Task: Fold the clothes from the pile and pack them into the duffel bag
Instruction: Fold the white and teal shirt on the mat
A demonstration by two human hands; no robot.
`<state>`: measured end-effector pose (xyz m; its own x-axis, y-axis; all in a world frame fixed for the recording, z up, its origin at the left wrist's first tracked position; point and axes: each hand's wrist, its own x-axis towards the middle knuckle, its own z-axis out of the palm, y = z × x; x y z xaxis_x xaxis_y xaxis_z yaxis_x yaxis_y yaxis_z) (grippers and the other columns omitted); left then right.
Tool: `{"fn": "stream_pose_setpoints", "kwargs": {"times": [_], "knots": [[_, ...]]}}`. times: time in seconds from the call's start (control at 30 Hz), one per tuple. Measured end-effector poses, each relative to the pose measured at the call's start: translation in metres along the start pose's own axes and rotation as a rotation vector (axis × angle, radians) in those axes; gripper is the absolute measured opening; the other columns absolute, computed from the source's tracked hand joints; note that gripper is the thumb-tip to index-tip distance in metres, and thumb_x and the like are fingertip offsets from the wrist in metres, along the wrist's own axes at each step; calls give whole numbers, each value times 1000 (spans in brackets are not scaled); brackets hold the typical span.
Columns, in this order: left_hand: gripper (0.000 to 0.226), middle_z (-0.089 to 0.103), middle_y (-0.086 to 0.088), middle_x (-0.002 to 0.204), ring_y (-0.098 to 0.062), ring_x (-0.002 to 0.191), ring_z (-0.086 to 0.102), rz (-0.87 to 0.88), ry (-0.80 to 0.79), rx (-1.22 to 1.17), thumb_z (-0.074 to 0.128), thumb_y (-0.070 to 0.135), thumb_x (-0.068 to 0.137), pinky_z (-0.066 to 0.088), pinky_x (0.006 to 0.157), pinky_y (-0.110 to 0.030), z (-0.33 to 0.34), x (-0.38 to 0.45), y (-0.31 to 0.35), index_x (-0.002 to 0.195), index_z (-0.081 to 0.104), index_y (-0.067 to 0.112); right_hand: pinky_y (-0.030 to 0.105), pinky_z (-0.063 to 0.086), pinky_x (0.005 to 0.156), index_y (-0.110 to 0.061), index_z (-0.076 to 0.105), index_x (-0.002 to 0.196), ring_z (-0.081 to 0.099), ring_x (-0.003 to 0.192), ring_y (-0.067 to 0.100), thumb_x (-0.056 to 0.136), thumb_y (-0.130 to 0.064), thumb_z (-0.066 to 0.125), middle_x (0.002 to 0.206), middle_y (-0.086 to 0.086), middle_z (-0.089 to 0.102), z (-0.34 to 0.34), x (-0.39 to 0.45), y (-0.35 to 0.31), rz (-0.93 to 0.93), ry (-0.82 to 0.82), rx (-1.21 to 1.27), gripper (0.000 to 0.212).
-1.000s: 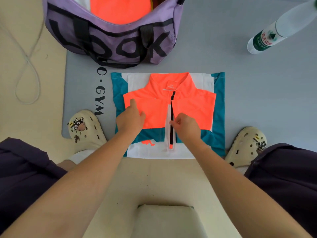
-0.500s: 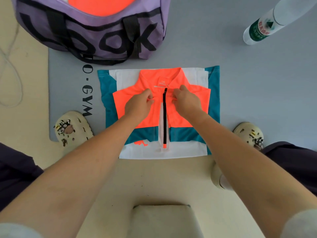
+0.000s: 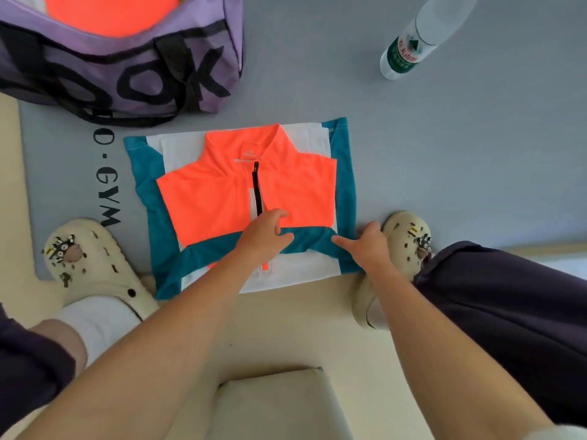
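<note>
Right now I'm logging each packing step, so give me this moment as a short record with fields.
garment: orange, teal and white zip-neck top, folded flat on the grey gym mat
left hand: fingers curled, on the top's lower middle
right hand: at the top's right lower edge; grip unclear
bag: open purple fabric duffel bag, orange cloth inside
nearby: clear plastic water bottle

one folded top (image 3: 222, 198), one duffel bag (image 3: 133, 77), one bottle (image 3: 409, 49), two clogs (image 3: 92, 265), two hands (image 3: 265, 235)
</note>
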<state>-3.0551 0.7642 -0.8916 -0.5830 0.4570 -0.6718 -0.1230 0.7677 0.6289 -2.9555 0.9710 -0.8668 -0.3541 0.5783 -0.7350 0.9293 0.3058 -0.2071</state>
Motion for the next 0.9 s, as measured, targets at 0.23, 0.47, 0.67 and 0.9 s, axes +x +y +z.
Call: {"fn": "stream_pose_setpoints", "kwargs": {"times": [0.23, 0.47, 0.67, 0.9], "knots": [[20, 55, 3, 88, -20, 86, 57, -57, 4, 94, 61, 29, 87, 44, 76, -32, 5, -8, 17, 104, 65, 21, 25, 43, 51, -15, 62, 70, 56, 61, 14, 78, -35, 78, 67, -2, 61, -14, -5, 8, -139, -167, 54, 27], [35, 65, 1, 87, -15, 79, 63, -183, -77, -396, 69, 50, 84, 53, 66, -30, 35, -4, 76, 97, 63, 18, 42, 55, 93, -8, 70, 109, 71, 97, 21, 82, -20, 77, 104, 7, 74, -23, -15, -11, -181, -589, 450, 30], [17, 60, 2, 78, -18, 79, 57, -183, -23, -364, 68, 30, 90, 49, 73, -34, 34, 12, 68, 91, 64, 14, 30, 51, 86, -8, 73, 102, 68, 92, 12, 85, -21, 74, 99, 3, 74, -17, -5, -23, -210, -635, 283, 21], [20, 59, 1, 75, -17, 76, 54, -198, -40, -468, 71, 24, 89, 43, 72, -29, 28, 16, 52, 74, 58, 20, 33, 58, 68, -12, 61, 104, 68, 77, 18, 74, -58, 74, 93, 7, 70, -39, 47, -76, -137, -119, 436, 56]]}}
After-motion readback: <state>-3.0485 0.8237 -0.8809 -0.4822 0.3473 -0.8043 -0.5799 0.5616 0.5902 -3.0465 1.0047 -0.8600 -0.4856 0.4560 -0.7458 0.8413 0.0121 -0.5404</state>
